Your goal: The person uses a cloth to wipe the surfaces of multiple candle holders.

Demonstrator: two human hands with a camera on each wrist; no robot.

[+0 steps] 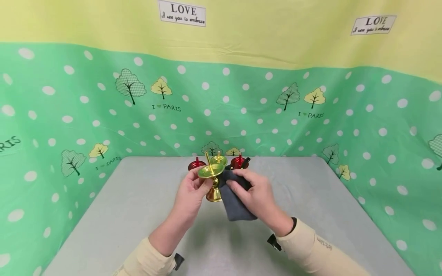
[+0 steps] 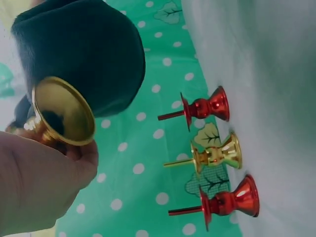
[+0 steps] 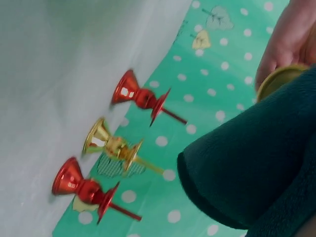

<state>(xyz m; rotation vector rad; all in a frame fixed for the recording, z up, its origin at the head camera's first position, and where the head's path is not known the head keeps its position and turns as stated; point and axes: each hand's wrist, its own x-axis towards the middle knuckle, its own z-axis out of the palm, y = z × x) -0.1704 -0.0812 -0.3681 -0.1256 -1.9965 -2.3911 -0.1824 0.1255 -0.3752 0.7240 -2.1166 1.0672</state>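
Note:
My left hand (image 1: 188,197) grips a shiny gold candle holder (image 1: 211,171) by its stem, thumb in front, above the table. The holder tilts slightly, its dish and thin spike uppermost. In my right hand (image 1: 260,193) is a dark grey cloth (image 1: 236,207), pinched between thumb and fingers and pressed up against the holder's right side. Part of the cloth hangs below the fingers. From the left wrist, the holder's hollow flared base (image 2: 66,111) shows beside the cloth (image 2: 81,54). The right wrist view has the cloth (image 3: 242,158) covering most of the holder.
Behind the hands, a gold candle holder (image 2: 217,156) stands on the grey table (image 1: 138,214) between two red candle holders, one red holder (image 1: 197,165) at left and the other red holder (image 1: 239,163) at right. Green dotted fabric (image 1: 193,130) hangs at the table's back and sides.

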